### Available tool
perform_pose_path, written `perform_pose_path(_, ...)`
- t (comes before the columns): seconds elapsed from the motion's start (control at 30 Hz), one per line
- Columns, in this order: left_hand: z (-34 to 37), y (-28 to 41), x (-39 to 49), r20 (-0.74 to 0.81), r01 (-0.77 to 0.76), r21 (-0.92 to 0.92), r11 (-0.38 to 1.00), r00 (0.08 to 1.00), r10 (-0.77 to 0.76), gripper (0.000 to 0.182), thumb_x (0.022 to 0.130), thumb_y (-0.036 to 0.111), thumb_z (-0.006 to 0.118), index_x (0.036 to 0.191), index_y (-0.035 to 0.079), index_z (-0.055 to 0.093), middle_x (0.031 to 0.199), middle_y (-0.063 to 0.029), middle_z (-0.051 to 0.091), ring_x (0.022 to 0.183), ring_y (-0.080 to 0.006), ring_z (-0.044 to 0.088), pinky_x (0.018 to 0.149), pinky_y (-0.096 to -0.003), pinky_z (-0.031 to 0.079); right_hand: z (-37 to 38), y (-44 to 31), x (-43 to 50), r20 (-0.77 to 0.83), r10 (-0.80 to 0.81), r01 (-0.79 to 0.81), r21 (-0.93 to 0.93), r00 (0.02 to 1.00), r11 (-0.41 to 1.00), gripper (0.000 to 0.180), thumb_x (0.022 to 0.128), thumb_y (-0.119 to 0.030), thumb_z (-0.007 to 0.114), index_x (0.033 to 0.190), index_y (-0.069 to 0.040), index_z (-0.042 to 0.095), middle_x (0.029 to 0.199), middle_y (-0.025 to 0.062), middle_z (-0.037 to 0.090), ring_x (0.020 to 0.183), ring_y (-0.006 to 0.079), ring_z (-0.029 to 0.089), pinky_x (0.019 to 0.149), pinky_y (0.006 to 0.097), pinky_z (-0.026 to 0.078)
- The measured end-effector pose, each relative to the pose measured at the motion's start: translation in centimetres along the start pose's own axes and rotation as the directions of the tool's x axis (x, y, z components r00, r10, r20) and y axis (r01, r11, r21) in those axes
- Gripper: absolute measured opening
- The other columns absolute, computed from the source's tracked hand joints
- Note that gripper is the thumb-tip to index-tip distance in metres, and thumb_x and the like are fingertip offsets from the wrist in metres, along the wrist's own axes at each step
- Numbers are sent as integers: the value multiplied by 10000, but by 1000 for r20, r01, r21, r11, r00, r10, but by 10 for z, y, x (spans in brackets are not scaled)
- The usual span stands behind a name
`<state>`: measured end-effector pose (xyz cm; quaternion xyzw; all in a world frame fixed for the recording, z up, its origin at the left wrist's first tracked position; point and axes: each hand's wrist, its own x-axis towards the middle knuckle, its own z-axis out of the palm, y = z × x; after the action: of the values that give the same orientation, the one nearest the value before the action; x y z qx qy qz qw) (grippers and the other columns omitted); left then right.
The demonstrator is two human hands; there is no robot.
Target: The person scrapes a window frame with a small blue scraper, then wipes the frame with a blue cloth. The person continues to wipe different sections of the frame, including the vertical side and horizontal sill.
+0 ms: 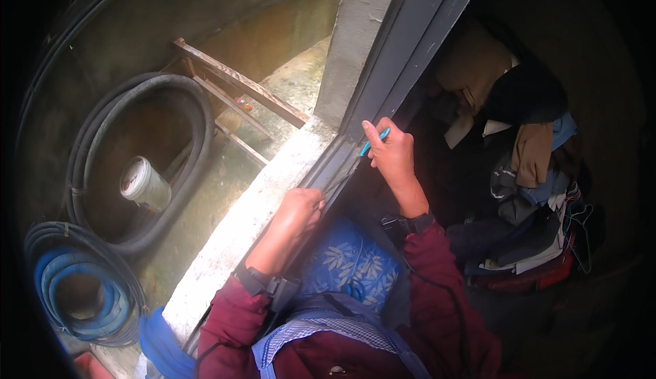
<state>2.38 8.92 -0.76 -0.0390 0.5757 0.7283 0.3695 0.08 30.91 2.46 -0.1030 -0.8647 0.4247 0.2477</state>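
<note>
My right hand [393, 149] grips a slim light-blue plastic tool [375, 142], its lower end pointing at the sill corner of a grey metal window frame [405, 56]. Most of the tool is covered by my fingers, so its exact kind is unclear. My left hand [297, 214] is curled into a fist at the bottom window track [328, 174], lower down the sill. Nothing shows in that fist, though its palm side is hidden. Alongside the track runs a sunlit concrete ledge [241, 215].
Outside lie a thick grey hose coil [205, 138], a lidded white bucket [154, 189], a blue hose coil [115, 297] and a wooden ladder-like frame [241, 79]. A blue cloth [164, 345] drapes the ledge. Indoors are a blue leaf-patterned fabric [338, 251] and piled clothes [533, 158].
</note>
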Motion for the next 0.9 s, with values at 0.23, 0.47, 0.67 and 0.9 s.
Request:
perform_pose_path(0.23,0,-7,3,16,-53,23,998,998,53,275,897,127,522,628,70,512,452,17,362,377,-79,253,391,-268,184,7,-5,-1,112,86,-77,-79,990,994,414,962,-276,709,667,-46,530,495,63,580,377,109,552,365,272,399)
perform_pose_path(0.47,1,-9,2,27,-84,29,996,996,84,298,900,122,518,608,68,512,447,13,371,365,-82,258,384,-262,187,4,-11,-4,36,39,-34,-117,999,993,399,963,-320,693,722,-33,556,496,86,591,397,182,603,418,315,464)
perform_pose_path(0.67,2,-11,4,15,-95,28,995,995,95,311,897,117,523,590,71,507,444,15,376,360,-80,275,380,-264,198,7,-12,-17,178,73,-79,27,981,996,419,972,-257,699,657,-52,513,494,47,563,370,95,540,333,254,377)
perform_pose_path(0.9,0,-16,5,27,-145,88,986,989,143,314,902,114,531,589,84,520,492,33,404,395,-69,315,397,-260,218,-1,-14,-30,146,175,-196,146,974,970,412,974,-259,698,661,-64,516,503,42,574,367,87,535,320,240,379)
